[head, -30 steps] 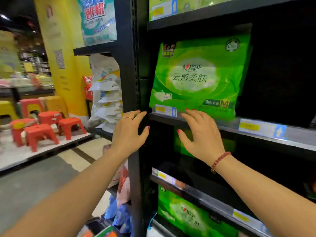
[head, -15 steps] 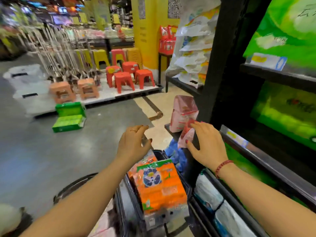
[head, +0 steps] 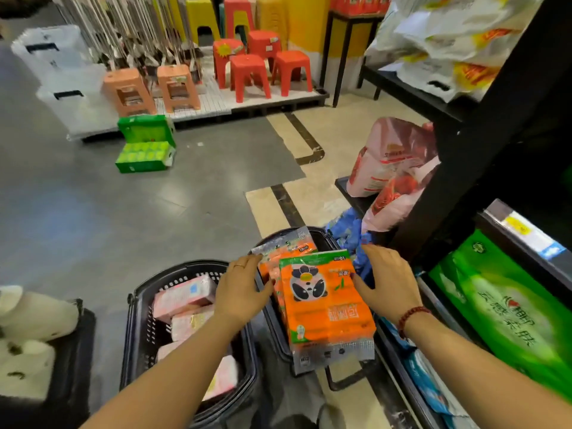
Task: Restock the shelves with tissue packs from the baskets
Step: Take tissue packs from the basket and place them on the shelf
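Observation:
An orange tissue pack (head: pixel 325 308) with a panda print stands on end in a black basket (head: pixel 270 317) at my feet, with a second orange pack (head: pixel 283 247) behind it. My left hand (head: pixel 241 289) touches the front pack's left side with relaxed fingers. My right hand (head: pixel 383 283) is at its right side, thumb against the edge, fingers spread. A second black basket (head: pixel 136 320) to the left holds pink tissue packs (head: pixel 185 294). The black shelf unit (head: pixel 483 150) rises on the right, with a green tissue pack (head: pixel 501 314) on a low shelf.
Pink bags (head: pixel 393 156) lie on a low side shelf beyond the basket. Two green packs (head: pixel 144 148) sit on the grey floor ahead. Red and orange plastic stools (head: pixel 247 72) stand on a platform at the back. White paper rolls (head: pixel 31 314) are at my left.
My view swung down from the upper shelf to the baskets. Both hands left the shelf post and green pack and came down to the sides of the orange pack.

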{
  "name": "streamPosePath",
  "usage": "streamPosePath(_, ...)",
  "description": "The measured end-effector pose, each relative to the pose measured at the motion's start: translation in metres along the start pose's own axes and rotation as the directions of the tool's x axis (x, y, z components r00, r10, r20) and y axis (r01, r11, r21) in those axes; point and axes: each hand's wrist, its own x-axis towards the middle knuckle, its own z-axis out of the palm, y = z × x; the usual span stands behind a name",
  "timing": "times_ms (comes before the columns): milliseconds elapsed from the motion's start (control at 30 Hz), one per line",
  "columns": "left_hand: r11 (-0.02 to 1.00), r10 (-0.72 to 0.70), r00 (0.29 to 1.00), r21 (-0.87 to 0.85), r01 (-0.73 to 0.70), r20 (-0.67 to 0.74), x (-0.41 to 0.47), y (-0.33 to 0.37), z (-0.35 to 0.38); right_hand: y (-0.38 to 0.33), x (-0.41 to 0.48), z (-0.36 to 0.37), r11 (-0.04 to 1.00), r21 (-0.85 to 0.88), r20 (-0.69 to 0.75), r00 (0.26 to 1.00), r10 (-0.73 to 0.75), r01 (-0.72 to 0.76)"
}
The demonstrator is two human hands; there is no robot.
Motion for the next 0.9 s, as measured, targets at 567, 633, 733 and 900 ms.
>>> streamPosePath(567,0.802,-0.519,0.78,-0.118,0.586,0.348,0.046,-0.033,0.19,0.134,0.071,0.191,0.912,0.222,0.515,0.836,0.191,-0.345)
streamPosePath(633,0.727,-0.576,0.727,-0.171,0.665,0.374,0.049,-0.036,0.208,0.149,0.072,0.214,0.844,0.264,0.596,0.767,0.239,-0.467)
streamPosePath(733,0.601,-0.657,0.644,-0.244,0.761,0.391,0.054,-0.04,0.232,0.158,0.077,0.238,0.696,0.309,0.646,0.68,0.347,-0.648)
streamPosePath(900,0.416,-0.709,0.574,-0.414,0.81,0.41,0.07,-0.045,0.26,0.165,0.086,0.27,0.478,0.35,0.737,0.552,0.39,-0.805)
